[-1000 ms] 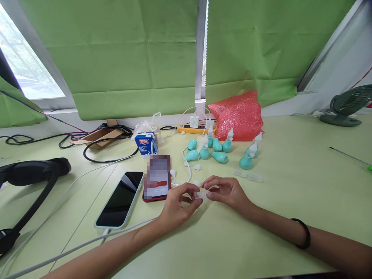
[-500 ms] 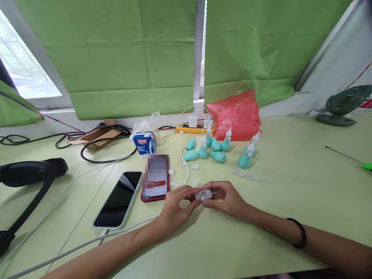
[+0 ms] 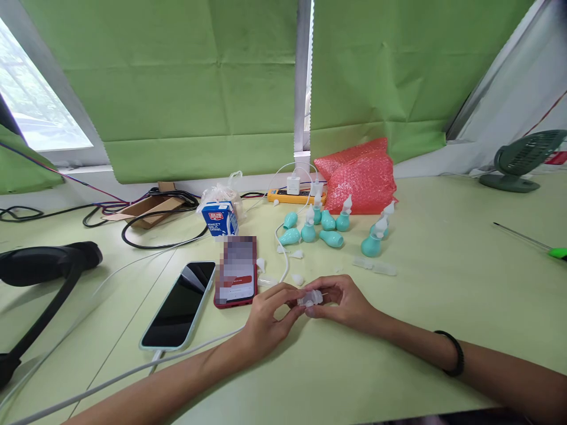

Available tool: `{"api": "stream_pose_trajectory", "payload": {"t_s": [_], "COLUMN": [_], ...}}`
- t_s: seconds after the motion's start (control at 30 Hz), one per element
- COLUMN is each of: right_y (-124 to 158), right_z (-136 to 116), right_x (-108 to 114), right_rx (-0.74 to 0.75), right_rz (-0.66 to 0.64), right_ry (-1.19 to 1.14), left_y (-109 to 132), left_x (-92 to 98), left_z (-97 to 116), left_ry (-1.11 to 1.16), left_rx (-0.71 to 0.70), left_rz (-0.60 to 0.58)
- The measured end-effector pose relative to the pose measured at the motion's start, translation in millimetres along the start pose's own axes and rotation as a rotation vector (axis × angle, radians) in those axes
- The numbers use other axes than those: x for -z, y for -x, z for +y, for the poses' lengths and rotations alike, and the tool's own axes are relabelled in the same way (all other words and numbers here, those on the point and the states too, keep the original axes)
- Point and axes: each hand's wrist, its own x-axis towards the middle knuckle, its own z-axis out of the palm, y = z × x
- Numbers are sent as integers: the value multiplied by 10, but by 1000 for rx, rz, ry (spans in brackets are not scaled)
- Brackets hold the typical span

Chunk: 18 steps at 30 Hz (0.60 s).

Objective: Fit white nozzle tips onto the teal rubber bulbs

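Note:
A small translucent plastic piece [image 3: 311, 298] is pinched between both hands above the table's front middle. My left hand [image 3: 273, 316] grips its left side with thumb and fingers. On the right side, my right hand [image 3: 343, 302] holds it with thumb and fingertips, and a thin pale stem pokes out toward that palm. Beyond the hands are several teal rubber bulbs; one [image 3: 371, 247] stands upright with a clear tip, another [image 3: 331, 238] lies on its side without a tip. Loose white tips [image 3: 297, 279] and a clear plastic strip [image 3: 374, 267] lie nearer.
Two phones, one black-screened [image 3: 179, 304] and one red-cased [image 3: 237, 286], lie left of the hands with a white cable. Behind are a blue milk carton [image 3: 220, 219], an orange power strip [image 3: 277, 196] and red bubble wrap [image 3: 361, 183]. A screwdriver [image 3: 527, 236] lies right.
The plastic piece has turned very slightly between my fingers. Both hands stay in nearly the same place, and the whole view has shifted a little.

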Motion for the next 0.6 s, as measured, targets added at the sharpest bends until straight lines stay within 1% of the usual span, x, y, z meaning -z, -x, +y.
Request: {"api": "stream_pose_trajectory", "payload": {"t_s": [0.17, 0.4, 0.6], "right_y": [-1, -10, -26], "right_z": [26, 51, 59], "right_x": [15, 23, 21], "right_rx": [-36, -66, -45], "right_rz": [-10, -48, -44], "right_ry": [-15, -141, -86], "left_y": [7, 7, -18], "left_x": [-4, 4, 4], "left_z": [-4, -4, 11], "left_ry": [-4, 1, 23], "left_rx": [-2, -1, 69], "left_rz": [-11, -18, -18]}}
